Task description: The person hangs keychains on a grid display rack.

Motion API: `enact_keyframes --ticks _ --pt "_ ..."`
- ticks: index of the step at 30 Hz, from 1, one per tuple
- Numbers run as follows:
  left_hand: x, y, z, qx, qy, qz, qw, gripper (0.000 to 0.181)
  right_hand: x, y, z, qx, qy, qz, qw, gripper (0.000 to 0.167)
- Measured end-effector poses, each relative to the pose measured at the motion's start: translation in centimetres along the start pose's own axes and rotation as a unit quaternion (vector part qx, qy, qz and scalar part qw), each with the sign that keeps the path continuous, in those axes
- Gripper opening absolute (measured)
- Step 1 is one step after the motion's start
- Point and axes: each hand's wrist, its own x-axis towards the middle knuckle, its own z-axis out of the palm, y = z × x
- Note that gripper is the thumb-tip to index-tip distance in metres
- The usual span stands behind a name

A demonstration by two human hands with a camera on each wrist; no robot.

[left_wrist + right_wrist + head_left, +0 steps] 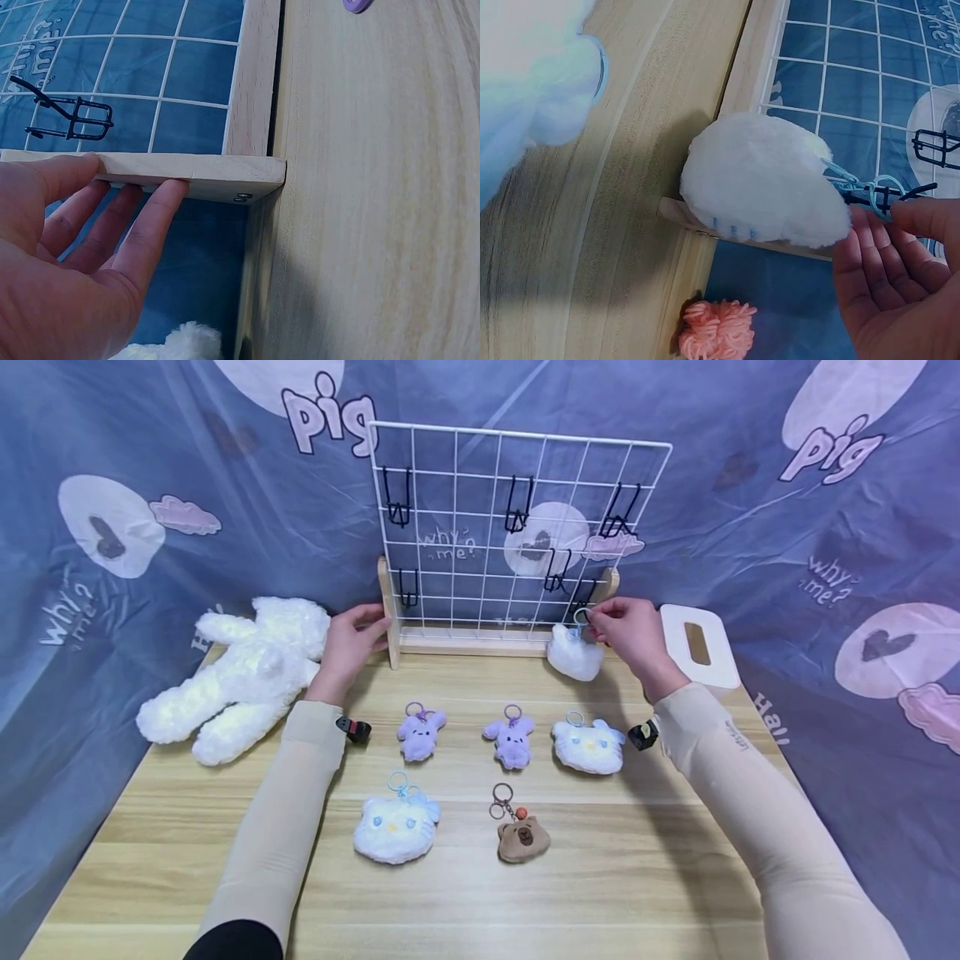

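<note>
carefully now: a pale-blue ring [577, 613] at a lower hook [920, 191]

the right hand [628, 624] pinches that ring, its white plush [573, 655] hanging at the lower right of the grid [521, 434]; i can't tell whether it's over the hook. the left hand [350, 643] holds the side post of the wooden stand [195, 165]. letting go too soon could drop the plush; pressing hard might tip the grid. counted: six black hooks [399, 513]; on the bench [600, 902], two more white plushes [395, 835], two purple plushes [417, 739], one brown plush [523, 841].
</note>
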Motion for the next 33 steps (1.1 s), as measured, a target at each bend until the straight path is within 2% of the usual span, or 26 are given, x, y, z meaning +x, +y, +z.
enact_keyframes --ticks 7,14,27,33 --pt "-0.08 0.04 0.01 -0.005 0.001 -0.006 1.0000 0.042 0.29 -0.04 0.19 -0.046 0.018 0.005 0.9987 0.029" --pt "-0.10 0.03 -0.04 -0.005 0.003 -0.006 1.0000 0.041 0.29 -0.33 0.36 -0.064 0.018 0.024 0.9975 0.031" --pt "0.11 0.14 0.00 0.000 0.002 0.000 1.0000 0.041 -0.10 0.02 -0.21 0.007 0.015 0.021 0.9996 0.029" --pt "-0.12 0.34 -0.08 -0.008 -0.001 -0.005 1.0000 0.042 -0.65 0.26 -0.56 0.005 0.016 0.013 0.9998 0.028"
